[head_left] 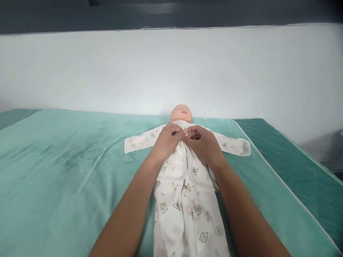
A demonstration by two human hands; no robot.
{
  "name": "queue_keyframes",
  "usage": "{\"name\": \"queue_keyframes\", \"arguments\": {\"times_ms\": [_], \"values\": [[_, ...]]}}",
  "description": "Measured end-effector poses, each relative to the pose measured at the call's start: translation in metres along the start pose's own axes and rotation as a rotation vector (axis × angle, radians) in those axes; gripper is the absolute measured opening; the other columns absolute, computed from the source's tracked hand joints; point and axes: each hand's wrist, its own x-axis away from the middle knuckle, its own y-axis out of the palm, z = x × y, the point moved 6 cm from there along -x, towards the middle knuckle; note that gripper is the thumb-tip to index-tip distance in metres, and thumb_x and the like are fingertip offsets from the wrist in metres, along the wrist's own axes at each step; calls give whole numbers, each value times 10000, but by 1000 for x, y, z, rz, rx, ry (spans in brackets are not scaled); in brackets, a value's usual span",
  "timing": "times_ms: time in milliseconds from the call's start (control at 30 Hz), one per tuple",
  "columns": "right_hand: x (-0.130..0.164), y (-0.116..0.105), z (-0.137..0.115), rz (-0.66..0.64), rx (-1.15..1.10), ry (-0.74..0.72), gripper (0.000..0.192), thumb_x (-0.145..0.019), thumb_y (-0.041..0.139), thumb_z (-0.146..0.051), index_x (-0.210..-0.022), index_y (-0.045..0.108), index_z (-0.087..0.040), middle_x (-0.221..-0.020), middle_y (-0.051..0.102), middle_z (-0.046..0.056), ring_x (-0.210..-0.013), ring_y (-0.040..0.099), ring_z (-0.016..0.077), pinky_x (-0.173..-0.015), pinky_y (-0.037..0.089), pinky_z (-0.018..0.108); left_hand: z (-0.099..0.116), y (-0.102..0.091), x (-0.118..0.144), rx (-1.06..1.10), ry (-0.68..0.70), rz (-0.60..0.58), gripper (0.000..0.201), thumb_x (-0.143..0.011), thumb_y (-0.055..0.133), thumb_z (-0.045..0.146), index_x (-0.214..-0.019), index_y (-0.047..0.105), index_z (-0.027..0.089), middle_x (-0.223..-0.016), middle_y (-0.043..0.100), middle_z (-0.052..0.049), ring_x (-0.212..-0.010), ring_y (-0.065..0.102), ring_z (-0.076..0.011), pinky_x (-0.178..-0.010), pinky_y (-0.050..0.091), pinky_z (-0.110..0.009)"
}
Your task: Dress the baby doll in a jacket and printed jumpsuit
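Observation:
A baby doll (pixel 181 113) lies on its back, its head toward the wall. It wears a white printed baby jacket (pixel 171 167) with both sleeves spread out sideways, over matching printed pants (pixel 193 225). At the upper chest, my left hand (pixel 169 137) pinches the jacket's front edge. My right hand (pixel 200 140) pinches the same front opening from the other side, and the fingertips of both hands meet. Whatever fastener sits between the fingers is too small to make out. Below the hands, the jacket's front edges part slightly.
A light green blanket (pixel 66 178) covers the surface, with a pale edge running down the right side. Darker green cloth (pixel 289 157) lies beyond that edge. A white wall (pixel 107 71) rises behind the doll, with a dark beam (pixel 171 14) across the top.

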Motion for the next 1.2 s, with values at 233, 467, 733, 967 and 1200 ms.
{"name": "queue_keyframes", "arguments": {"times_ms": [233,467,733,967,1200], "values": [[8,-1,-11,-52,217,-75,295,-782,611,-323,-1061,566,-242,-831,655,-8,-698,560,147,-629,404,279,-3,-2,1,7,-57,29,175,-811,586,295,-676,586,184,-1017,595,-45,-902,572,-171,-693,445,-272],[42,-2,-37,-169,758,-66,263,-780,619,-351,-737,391,-228,-721,542,1,-574,422,142,-505,252,281,3,-12,10,7,-113,-16,192,-800,631,324,-968,656,232,-1023,623,-46,-851,580,-162,-659,444,-261],[45,-3,-35,-248,777,-72,276,-821,516,-232,-631,316,-215,-603,477,-9,-507,317,117,-485,201,290,30,-19,28,-164,-94,-336,185,-823,586,372,-771,686,226,-765,656,-8,-660,560,-145,-545,384,-256],[31,-14,-19,-395,437,-12,327,-870,492,-386,-594,478,-210,-581,566,2,-505,439,123,-471,280,272,31,-16,30,-215,-56,-361,159,-788,610,334,-692,665,220,-651,585,8,-556,474,-119,-463,322,-241],[26,-9,-20,-422,-17,0,331,-856,557,-467,-666,575,-196,-565,531,-23,-532,490,115,-523,369,249,24,-14,27,78,-123,-456,151,-786,648,340,-738,650,196,-690,632,-13,-644,588,-140,-592,478,-264]]}}
